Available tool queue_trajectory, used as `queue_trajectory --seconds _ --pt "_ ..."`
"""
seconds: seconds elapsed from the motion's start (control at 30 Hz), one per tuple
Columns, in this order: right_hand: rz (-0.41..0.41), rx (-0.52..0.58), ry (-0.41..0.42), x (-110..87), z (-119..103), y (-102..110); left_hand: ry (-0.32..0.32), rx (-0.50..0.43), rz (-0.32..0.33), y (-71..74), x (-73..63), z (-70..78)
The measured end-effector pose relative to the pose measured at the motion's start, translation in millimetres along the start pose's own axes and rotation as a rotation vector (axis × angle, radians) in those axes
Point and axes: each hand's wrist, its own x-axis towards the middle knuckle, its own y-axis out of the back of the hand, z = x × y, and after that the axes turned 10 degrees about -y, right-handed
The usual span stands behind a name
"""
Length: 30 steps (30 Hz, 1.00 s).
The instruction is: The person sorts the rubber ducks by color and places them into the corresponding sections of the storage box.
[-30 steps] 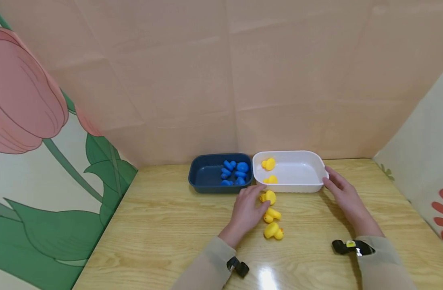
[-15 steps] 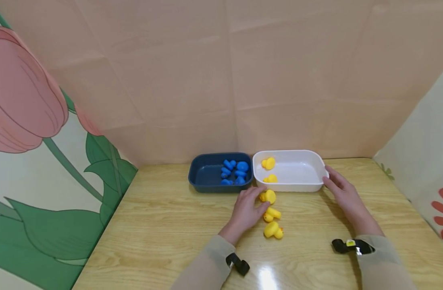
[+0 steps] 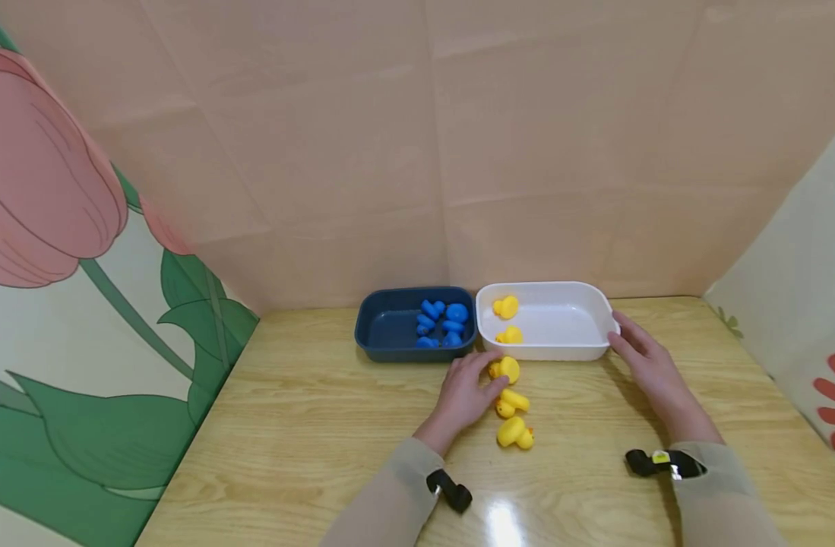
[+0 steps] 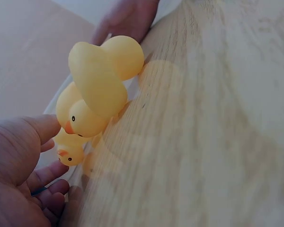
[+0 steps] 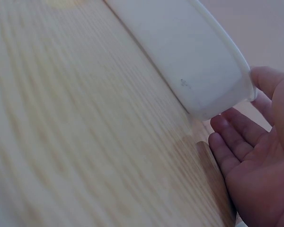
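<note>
My left hand (image 3: 468, 390) has thumb and forefinger on either side of a yellow rubber duck (image 3: 507, 370), which stands just in front of a white tray (image 3: 561, 352). In the left wrist view that duck (image 4: 70, 152) sits beyond two others, its beak near my fingers. A second yellow duck (image 3: 516, 400) lies close to my thumb, and a third duck (image 3: 515, 433) is nearer me. At the tray's right end, my right hand (image 3: 648, 366) touches the corner. The right wrist view has its thumb at the tray's rim (image 5: 248, 78), other fingers extended below.
Two yellow ducks, one at the back (image 3: 506, 307) and one at the front (image 3: 510, 335), lie in the white tray's left part. Against it stands a dark blue tray (image 3: 376, 352) with several small blue toys (image 3: 451, 327). A paper-covered wall (image 3: 321, 190) rises behind the wooden table (image 3: 287, 410).
</note>
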Motion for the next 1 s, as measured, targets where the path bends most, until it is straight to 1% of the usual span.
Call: queue_trajectory --seconds 0.17,0.47,0.67,0.87,1.0 --pt "-0.002 0.001 0.007 -0.2 0.9 0.3 0.029 -0.002 -0.007 -1.1 1.1 -0.5" --pt "0.013 -0.014 0.014 0.2 3.7 1.6 0.048 0.018 -0.008 -4.3 2.2 1.6" --pt "0.014 -0.005 0.010 -0.4 5.1 1.8 0.037 0.068 0.000 -7.7 3.7 3.6" --pt "0.016 -0.006 0.007 0.6 5.1 2.2 0.010 0.101 0.020 -7.4 3.6 6.0" --pt "0.015 -0.008 0.012 0.7 5.1 2.6 0.004 0.115 0.027 -8.1 4.3 6.6"
